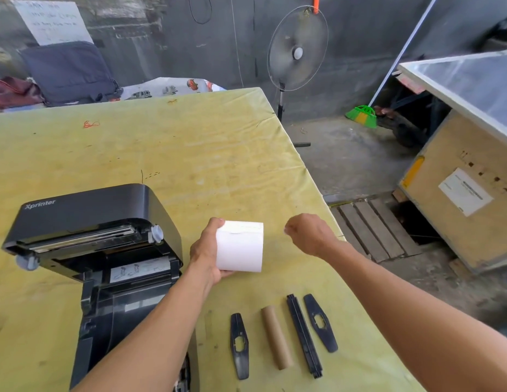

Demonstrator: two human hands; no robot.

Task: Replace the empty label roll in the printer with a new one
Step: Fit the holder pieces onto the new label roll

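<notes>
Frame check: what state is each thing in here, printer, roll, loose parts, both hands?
Printer: lid raised open.
Label roll: full, held up by one end.
Left hand: grips the label roll.
Right hand: curled, nothing visible in it.
Cardboard core: bare, lying on the table.
Spindle: lying flat, no guides on it.
Guide beside the core and guide beside the spindle: loose, lying flat.

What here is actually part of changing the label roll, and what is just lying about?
For the job: printer, lid open; white label roll, gripped by the left hand; empty cardboard tube; black spindle bar; two black end plates.
Just about: fan; green broom; wooden crate; dark bag; orange string.
</notes>
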